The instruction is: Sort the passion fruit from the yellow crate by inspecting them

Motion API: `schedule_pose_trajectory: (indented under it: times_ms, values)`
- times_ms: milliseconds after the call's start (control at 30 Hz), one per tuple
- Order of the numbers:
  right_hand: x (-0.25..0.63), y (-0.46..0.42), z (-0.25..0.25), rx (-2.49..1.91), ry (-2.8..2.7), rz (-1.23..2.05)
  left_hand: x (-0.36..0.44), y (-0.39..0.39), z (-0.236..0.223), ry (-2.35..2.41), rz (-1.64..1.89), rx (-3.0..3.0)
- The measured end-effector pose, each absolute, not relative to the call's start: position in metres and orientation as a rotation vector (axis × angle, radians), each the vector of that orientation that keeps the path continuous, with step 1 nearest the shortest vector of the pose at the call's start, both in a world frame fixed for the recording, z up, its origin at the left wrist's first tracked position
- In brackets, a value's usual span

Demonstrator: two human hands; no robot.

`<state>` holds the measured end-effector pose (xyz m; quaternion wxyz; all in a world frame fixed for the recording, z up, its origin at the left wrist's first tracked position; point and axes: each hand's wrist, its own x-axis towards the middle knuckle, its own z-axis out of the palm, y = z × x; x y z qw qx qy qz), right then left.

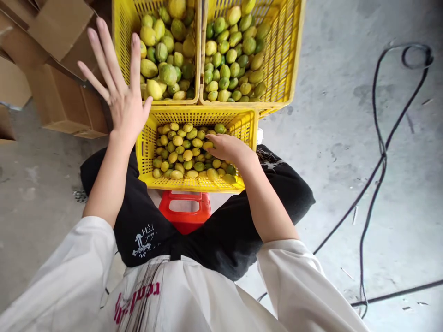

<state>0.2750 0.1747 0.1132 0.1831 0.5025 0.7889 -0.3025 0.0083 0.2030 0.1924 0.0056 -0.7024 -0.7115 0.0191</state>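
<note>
My left hand [124,103] is raised over the left edge of the crates, fingers spread wide and nothing in it. My right hand [226,147] reaches into the near yellow crate [249,133], low over the fruit. Its thumb and fingers are apart, with a yellow lemon [208,145] by the fingertips; I see no firm grip on it. Yellow and green lemons [180,150] cover the bottom of this crate. Part of the fruit is hidden under my right hand.
Behind stand a left yellow crate [126,27] and a right yellow crate [285,50], both holding larger heaps of yellow-green fruit. Cardboard boxes [65,97] lie at the left. A red plastic stool [185,216] shows between my legs. Black cable [384,157] loops across the floor at right.
</note>
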Motion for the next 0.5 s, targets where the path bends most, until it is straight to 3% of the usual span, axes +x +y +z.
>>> schedule_pose_trajectory:
  times_ms: [267, 500]
  values:
    - [0.271, 0.175, 0.105, 1.385, 2.222, -0.834, -0.011, 0.197, 0.173, -2.374, 0.251, -2.521]
    - [0.268, 0.168, 0.093, 1.349, 2.139, -0.812, -0.034, 0.198, 0.132, -2.369, 0.732, -2.724]
